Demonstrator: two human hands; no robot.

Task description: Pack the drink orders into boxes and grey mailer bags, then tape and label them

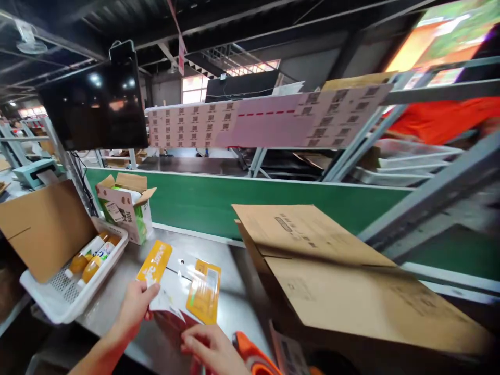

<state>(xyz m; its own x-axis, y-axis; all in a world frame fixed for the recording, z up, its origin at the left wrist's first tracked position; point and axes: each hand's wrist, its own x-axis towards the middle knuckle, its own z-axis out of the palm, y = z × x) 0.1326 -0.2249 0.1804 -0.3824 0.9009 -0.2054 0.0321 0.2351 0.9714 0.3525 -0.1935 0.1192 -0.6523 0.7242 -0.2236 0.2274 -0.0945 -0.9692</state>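
A white and orange printed carton [177, 284] lies over the metal table in front of me, tilted, with a slit between its top flaps and a shiny surface. My left hand [135, 304] grips its left edge, thumb on top and fingers underneath. At the near right edge, my right hand [214, 346] has its fingers curled in against the carton; the fingertips are partly hidden. An orange tape dispenser [255, 357] lies just right of that hand, cut off by the bottom of the picture.
Left stands a white plastic basket [115, 245] with juice bottles [94, 263] and a cardboard sheet [50, 229]. Behind is an open printed box [130, 213]. A large brown cardboard box [332, 281] fills the right. A green panel [195, 200] borders the metal table [242, 281].
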